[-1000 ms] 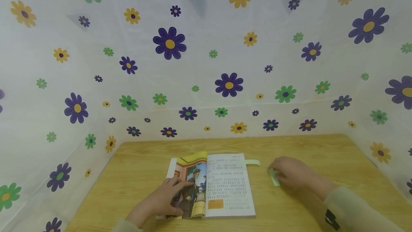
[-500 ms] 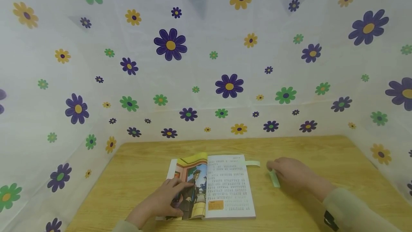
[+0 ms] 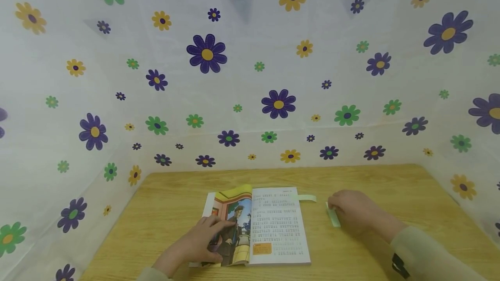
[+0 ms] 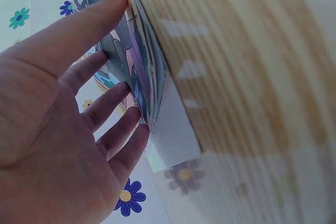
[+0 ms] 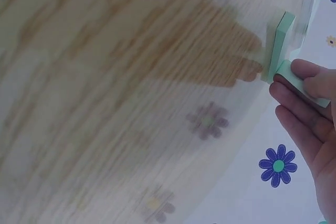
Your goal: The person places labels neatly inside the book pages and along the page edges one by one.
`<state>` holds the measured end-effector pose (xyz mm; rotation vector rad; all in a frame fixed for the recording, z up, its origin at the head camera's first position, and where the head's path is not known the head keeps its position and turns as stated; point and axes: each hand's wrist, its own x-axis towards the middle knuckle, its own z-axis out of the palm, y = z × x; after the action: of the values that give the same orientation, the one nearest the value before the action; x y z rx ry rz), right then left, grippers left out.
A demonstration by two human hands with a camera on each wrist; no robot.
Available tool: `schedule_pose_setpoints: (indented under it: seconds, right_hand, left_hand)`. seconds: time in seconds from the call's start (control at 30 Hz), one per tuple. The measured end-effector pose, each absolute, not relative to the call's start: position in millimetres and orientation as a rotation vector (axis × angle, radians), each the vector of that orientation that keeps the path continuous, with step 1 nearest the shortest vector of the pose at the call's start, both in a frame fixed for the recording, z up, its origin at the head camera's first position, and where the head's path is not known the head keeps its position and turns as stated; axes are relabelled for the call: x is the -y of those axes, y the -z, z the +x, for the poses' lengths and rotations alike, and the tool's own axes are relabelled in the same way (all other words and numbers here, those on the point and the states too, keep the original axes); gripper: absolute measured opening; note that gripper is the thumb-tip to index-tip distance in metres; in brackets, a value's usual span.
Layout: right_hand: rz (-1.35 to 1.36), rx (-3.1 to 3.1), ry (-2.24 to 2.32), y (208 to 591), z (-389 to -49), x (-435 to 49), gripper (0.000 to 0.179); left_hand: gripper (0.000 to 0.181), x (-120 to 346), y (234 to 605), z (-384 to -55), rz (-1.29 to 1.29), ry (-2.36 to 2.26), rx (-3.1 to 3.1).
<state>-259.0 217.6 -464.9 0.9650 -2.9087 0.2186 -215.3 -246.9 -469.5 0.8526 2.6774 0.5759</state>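
Observation:
An open book (image 3: 279,229) lies on the table, a colour picture on its left page and printed text on its right. My left hand (image 3: 199,240) rests on the picture page with fingers spread; the left wrist view shows its fingertips (image 4: 122,88) against the page. A pale green sticky note (image 3: 307,198) juts from the book's right edge. Right of the book, a small pad of green sticky notes (image 5: 281,43) is on the table. My right hand (image 3: 353,209) pinches a curled green sticky note (image 5: 302,85) between thumb and fingers at the pad's end.
The wooden table (image 3: 175,185) is enclosed at the back and sides by a white curtain (image 3: 242,86) with a flower print. A dark band (image 3: 400,266) shows at the right sleeve.
My right hand first shifted slightly left, then back to the right, with its fingers at the pad's far end. The left hand and the book have stayed in place.

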Motion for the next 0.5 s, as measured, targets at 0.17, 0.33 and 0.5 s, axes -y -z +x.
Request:
schedule_pose_setpoints:
  seconds: [0.17, 0.33, 0.5]
  right_hand:
    - [1.01, 2.883, -0.171, 464.0, -261.0, -219.1, 0.015]
    - [0.951, 2.937, -0.197, 462.2, -260.3, -216.1, 0.015]
    - [0.951, 2.921, -0.203, 461.5, -261.3, -215.5, 0.013]
  left_hand:
    - [0.083, 247.1, 469.1, -214.8, 0.859, -0.571, -2.684]
    - [0.084, 246.9, 468.4, -214.6, 0.853, -0.579, -2.675]
    - [0.083, 246.7, 467.4, -214.6, 0.848, -0.578, -2.671]
